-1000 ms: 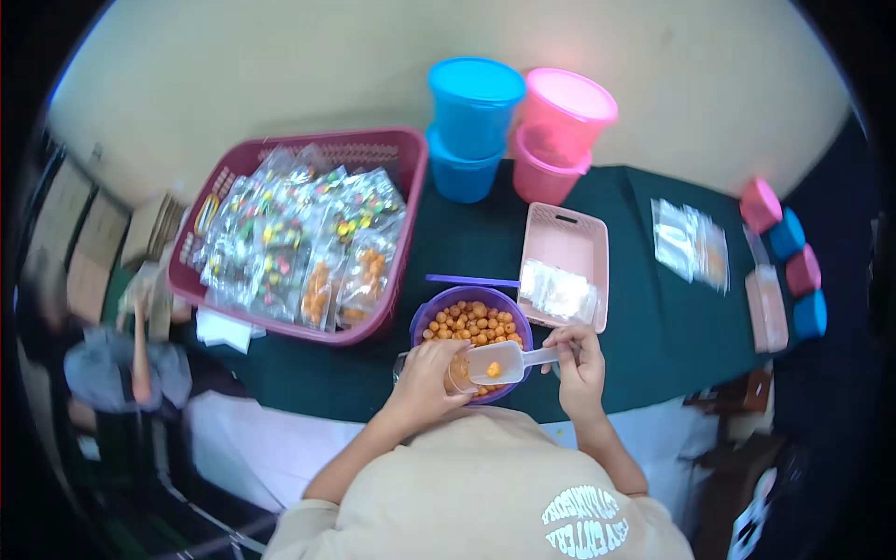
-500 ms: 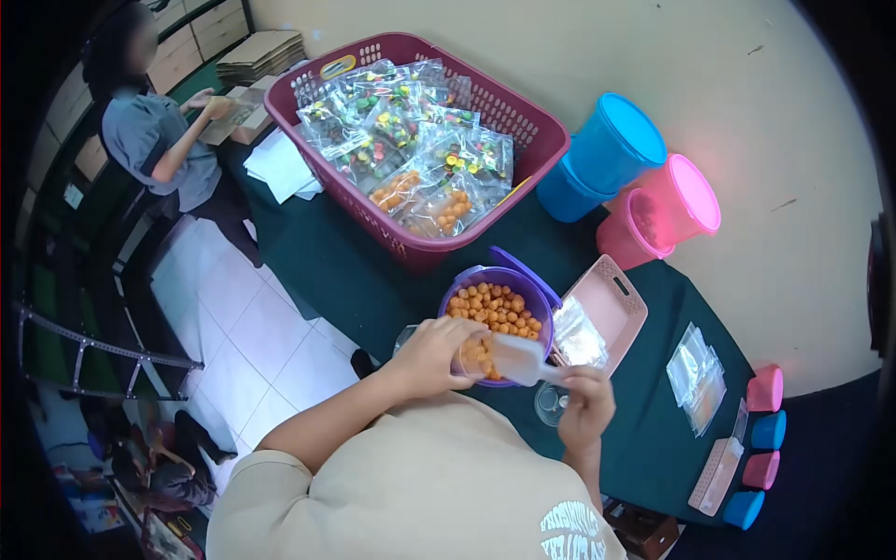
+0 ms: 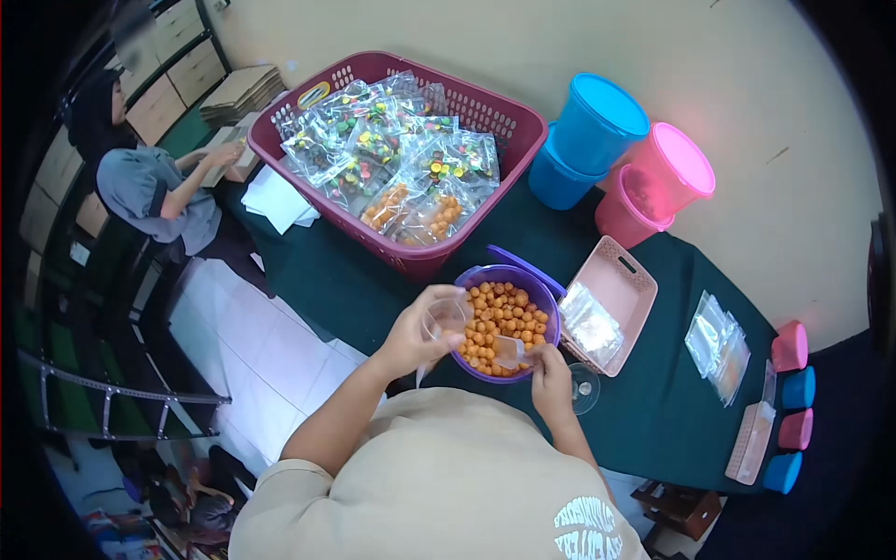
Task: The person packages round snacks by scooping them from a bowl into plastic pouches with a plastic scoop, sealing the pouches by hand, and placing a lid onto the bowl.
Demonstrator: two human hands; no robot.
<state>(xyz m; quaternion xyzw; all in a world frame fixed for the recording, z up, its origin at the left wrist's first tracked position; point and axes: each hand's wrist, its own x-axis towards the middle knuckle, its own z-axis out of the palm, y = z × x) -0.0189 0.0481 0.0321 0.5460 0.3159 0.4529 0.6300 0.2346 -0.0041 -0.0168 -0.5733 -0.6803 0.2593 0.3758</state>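
My left hand (image 3: 415,334) is wrapped round a clear plastic cup (image 3: 446,317) at the left rim of a purple tub. Round orange snack balls (image 3: 495,313) fill much of the purple tub (image 3: 554,322). With my right hand (image 3: 551,373) I grip a clear scoop (image 3: 510,352), its bowl down among the balls at the tub's lower right. How much the cup holds is hard to make out. The purple lid (image 3: 525,268) leans behind the tub. Beside it, a pink tray (image 3: 630,289) holds clear bags (image 3: 591,327).
A maroon basket (image 3: 411,252) of filled bags stands behind left. Blue tubs (image 3: 607,121) and pink tubs (image 3: 667,173) are stacked by the wall. Bags (image 3: 717,345) and small containers (image 3: 790,345) lie right. A clear round lid (image 3: 585,387) is near my right wrist. Another person (image 3: 154,191) stands left.
The scoop has gone from the cup's mouth down into the orange balls. My left hand has moved left with the cup, which is now more upright. The camera view has turned and shifted.
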